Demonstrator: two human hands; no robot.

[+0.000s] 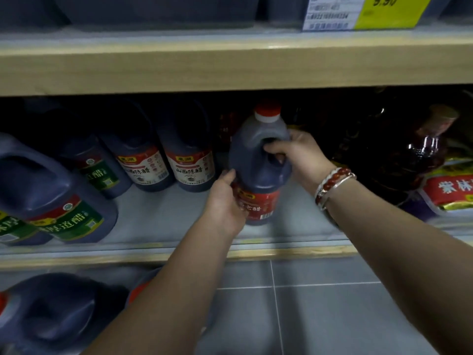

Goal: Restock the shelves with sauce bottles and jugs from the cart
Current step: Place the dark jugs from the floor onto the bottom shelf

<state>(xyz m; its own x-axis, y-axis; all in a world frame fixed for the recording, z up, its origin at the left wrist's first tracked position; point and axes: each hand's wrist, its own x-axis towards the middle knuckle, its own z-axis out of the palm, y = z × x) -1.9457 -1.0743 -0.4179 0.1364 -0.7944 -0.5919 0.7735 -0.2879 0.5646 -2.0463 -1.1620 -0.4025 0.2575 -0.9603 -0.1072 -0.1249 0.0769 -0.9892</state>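
Observation:
A dark vinegar jug [258, 170] with a red cap and red label stands upright on the middle shelf [158, 213]. My right hand [299, 155] grips its handle, fingers curled through the opening. My left hand [225, 198] holds the jug's lower left side by the label. Two red-labelled jugs [189, 165] stand behind and to the left, further back on the shelf. Green-labelled jugs [64, 198] fill the shelf's left part.
Dark oil bottles [399, 149] and a red and yellow packaged jug [450, 190] crowd the shelf's right side. A wooden upper shelf edge [230, 67] with a yellow price tag [384, 11] hangs above. More dark jugs [56, 311] sit low at the left; grey tiled floor [320, 303] below.

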